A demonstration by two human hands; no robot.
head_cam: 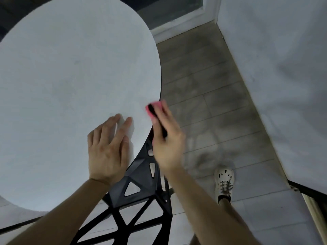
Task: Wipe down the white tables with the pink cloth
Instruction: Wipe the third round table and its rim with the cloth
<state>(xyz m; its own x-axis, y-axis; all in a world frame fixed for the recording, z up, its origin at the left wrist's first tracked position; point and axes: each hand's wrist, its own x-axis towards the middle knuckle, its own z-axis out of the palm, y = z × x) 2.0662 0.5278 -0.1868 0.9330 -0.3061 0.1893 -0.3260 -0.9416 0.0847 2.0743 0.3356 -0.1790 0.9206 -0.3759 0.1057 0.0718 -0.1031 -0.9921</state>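
Right hand (166, 138) grips pink cloth (154, 107) at white table (70, 68) right edge; left hand (106, 151) flat on top, fingers straight.

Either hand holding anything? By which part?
Right hand grips the pink cloth at the rim of the white table; blur hides which part. Left hand rests flat on that table, holding nothing.
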